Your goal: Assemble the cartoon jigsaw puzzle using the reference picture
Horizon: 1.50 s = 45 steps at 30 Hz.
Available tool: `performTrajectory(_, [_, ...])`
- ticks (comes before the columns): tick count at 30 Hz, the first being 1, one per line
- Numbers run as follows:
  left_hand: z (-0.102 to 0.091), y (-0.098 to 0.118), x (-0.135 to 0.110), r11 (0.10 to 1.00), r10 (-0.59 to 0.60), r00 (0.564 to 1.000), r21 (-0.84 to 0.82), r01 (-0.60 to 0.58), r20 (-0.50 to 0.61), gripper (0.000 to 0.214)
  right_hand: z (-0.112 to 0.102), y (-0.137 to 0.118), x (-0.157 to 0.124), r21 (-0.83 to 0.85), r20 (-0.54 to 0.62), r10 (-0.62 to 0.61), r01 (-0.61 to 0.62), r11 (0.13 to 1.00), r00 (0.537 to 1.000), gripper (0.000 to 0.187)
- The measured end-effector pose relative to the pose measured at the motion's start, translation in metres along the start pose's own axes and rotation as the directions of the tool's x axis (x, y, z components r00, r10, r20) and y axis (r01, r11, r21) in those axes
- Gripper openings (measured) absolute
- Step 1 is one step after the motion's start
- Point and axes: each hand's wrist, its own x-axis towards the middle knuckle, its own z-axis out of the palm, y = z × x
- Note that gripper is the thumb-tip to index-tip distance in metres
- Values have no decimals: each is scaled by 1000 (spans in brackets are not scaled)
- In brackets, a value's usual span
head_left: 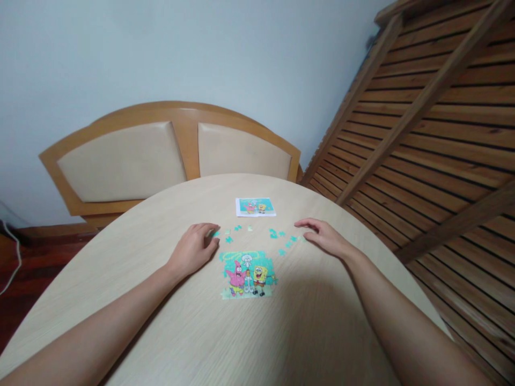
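Note:
A partly joined jigsaw puzzle (pixel 248 274) lies flat between my forearms, showing a pink starfish, a pale squid figure and a yellow sponge on turquoise. Its right edge is uneven. My left hand (pixel 193 247) rests on the table at its upper left, thumb and fingers apart, beside a loose turquoise piece (pixel 216 234); whether it touches that piece I cannot tell. To the upper right, my right hand (pixel 325 237) lies with fingers spread and nothing visibly held, close to a pale loose piece (pixel 302 239). Several turquoise pieces (pixel 273 234) are scattered between the hands.
Beyond the pieces lies a picture card (pixel 256 207) with the same characters. Everything sits on a round wooden table (pixel 193 332). A padded wooden headboard (pixel 191 139) stands behind it against a pale wall, and a slatted wooden panel (pixel 426 118) leans at the right.

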Motion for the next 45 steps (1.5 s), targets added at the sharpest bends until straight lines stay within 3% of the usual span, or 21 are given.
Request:
performTrajectory(5, [-1,1,-1,1000,-10,999,1,10,36,28,-12,-4,-2,-28,94,-40,43,999,995,33])
performTrajectory(11, [1,0,-2,1000,23,1000,16,-24,11,26,-11,0,-2,-67,117,-38,46,997,992,29])
performTrajectory(18, [2,0,0,998,-39,996,49,35,76,31,-11,-4,-1,-113,145,-39,55,992,989,29])
performTrajectory(23, [1,1,1,998,-40,997,46,37,71,30,-11,-17,2,-141,180,4,21,990,984,25])
performTrajectory(28, [1,2,2,999,-47,997,23,46,64,28,-9,-31,1,-108,298,186,-161,981,936,32])
performTrajectory(34, [-1,2,4,998,-62,995,7,61,73,29,-9,-70,-2,-116,283,148,-119,986,948,30])
performTrajectory(40, [-2,1,6,992,-124,990,-13,125,66,36,5,-115,-14,-140,499,189,-136,981,846,27])
performTrajectory(45, [-1,0,5,990,-135,989,-27,137,59,30,15,-124,-21,-239,611,258,-136,961,749,29])
